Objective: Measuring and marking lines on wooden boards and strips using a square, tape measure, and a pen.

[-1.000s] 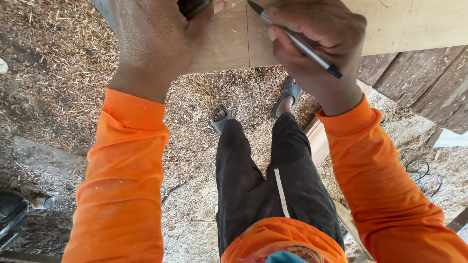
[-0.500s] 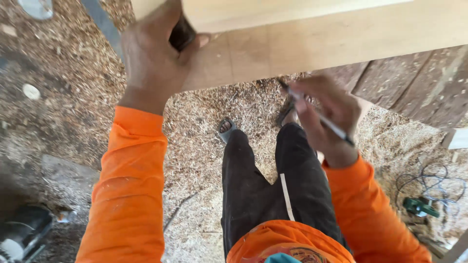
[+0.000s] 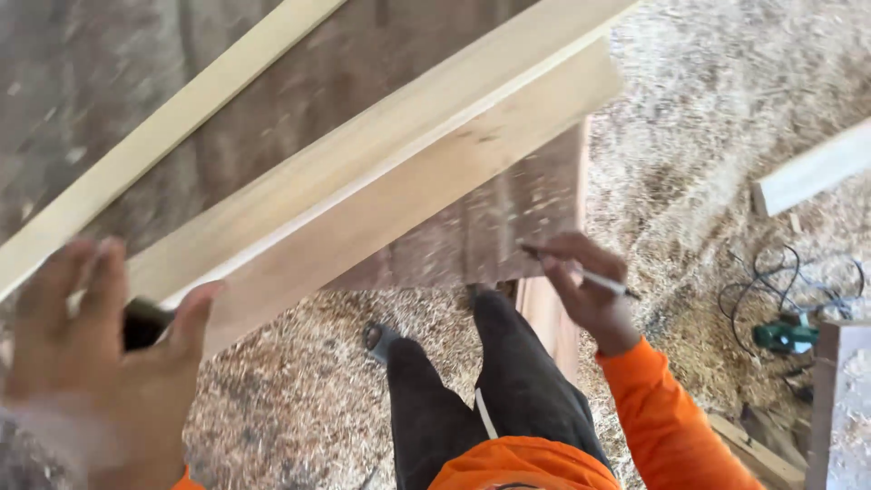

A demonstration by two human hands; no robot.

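A long pale wooden plank [image 3: 399, 172] runs diagonally from lower left to upper right, lying on a dark worn board surface [image 3: 299, 91]. My left hand [image 3: 95, 363], blurred at the lower left, grips the plank's near end together with a dark object [image 3: 143, 322] pressed against it. My right hand [image 3: 588, 289] is off the plank, lower right of it, pinching a thin pen or pencil [image 3: 581, 272] between the fingers. Both my sleeves are orange.
A second pale strip [image 3: 154, 136] lies to the plank's left. Sawdust and shavings [image 3: 726, 109] cover the ground. A green power tool [image 3: 785, 338] with a tangled cord lies at right, near another pale board [image 3: 812, 168]. My dark-trousered legs [image 3: 481, 408] stand below.
My view swung right and the plank now runs diagonally. My right hand with the pen dropped away from the plank's face. My left hand stays on the plank's end.
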